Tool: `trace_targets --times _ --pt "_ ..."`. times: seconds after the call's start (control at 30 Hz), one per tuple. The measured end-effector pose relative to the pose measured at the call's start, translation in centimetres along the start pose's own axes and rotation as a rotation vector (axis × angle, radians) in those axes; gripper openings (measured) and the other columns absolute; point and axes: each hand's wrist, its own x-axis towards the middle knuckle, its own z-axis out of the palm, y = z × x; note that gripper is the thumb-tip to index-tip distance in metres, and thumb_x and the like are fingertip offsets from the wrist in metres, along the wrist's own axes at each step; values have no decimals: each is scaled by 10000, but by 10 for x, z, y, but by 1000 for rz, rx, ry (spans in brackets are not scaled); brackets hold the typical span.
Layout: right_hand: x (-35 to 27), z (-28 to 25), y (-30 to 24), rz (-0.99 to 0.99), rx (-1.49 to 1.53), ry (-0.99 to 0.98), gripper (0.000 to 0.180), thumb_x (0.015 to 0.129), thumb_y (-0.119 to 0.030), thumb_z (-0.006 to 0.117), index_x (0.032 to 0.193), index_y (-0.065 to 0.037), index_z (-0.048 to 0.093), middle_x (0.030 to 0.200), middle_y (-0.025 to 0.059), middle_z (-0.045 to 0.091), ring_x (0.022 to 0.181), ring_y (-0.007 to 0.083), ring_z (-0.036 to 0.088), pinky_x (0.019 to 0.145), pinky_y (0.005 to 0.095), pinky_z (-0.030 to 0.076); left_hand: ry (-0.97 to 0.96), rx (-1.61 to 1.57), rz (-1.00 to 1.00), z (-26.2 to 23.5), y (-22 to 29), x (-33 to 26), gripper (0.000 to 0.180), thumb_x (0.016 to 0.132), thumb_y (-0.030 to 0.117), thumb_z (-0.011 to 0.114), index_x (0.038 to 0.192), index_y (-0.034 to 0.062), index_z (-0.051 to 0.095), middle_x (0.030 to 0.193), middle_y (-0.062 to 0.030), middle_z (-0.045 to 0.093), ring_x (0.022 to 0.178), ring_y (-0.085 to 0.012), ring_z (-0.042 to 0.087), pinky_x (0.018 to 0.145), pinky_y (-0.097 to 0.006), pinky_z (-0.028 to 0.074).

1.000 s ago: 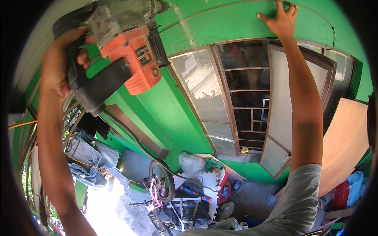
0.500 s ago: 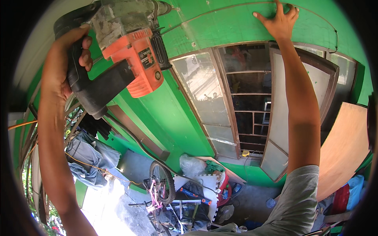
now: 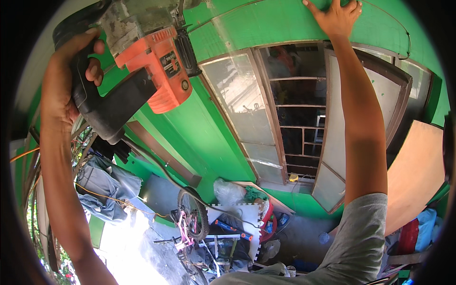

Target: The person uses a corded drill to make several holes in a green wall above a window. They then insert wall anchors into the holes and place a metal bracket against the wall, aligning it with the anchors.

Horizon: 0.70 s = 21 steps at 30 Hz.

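Head view: the left hand [image 3: 61, 78] is curling fingers round the handle [image 3: 116, 102] of the blocky drill [image 3: 166, 92]; the right hand [image 3: 336, 21] is spreading fingers on smooth wall [image 3: 270, 26].

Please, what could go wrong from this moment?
The left grip alone holds the orange power tool by its rear handle, and the black side handle is free, so the tool might tilt or slip.

The cord hangs down and, in this view, crosses the bicycle wheel; it could catch there, though contact is unclear.

The right grip is spread open at the green wall, away from the tool, so it may help too late if the tool jerks.
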Motion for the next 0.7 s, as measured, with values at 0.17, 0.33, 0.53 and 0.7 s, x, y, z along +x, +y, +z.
trace_targets --times 0.17,0.33,0.53,0.7 --pt "2 -2 -1 34 22 -11 971 736 -531 861 1506 -108 449 1532 409 271 1449 593 223 1192 683 226 -6 -25 -42 -10 -10 6 197 980 252 646 951 62 603 825 -23 607 536 -103 489 531 -285 439" --pt "2 -1 -4 14 28 23 957 732 -501 873 1497 -112 447 1522 402 281 1441 585 236 1189 674 239 -61 -93 -58 -18 -15 4 191 996 238 628 959 51 613 819 -11 603 532 -92 481 532 -274 437" --pt "0 0 -9 29 30 43 943 735 -492 872 1491 -118 450 1515 397 287 1432 575 254 1196 654 248 72 -70 -13 -3 -13 -6 206 1011 226 609 1063 28 624 858 -12 615 529 -81 485 524 -267 435" --pt "0 -2 -11 55 11 15 953 739 -510 866 1498 -116 444 1521 395 284 1444 570 242 1203 650 239 63 -64 -9 -3 -12 -4 207 1016 214 609 1086 19 623 866 -18 620 520 -79 495 509 -266 446"
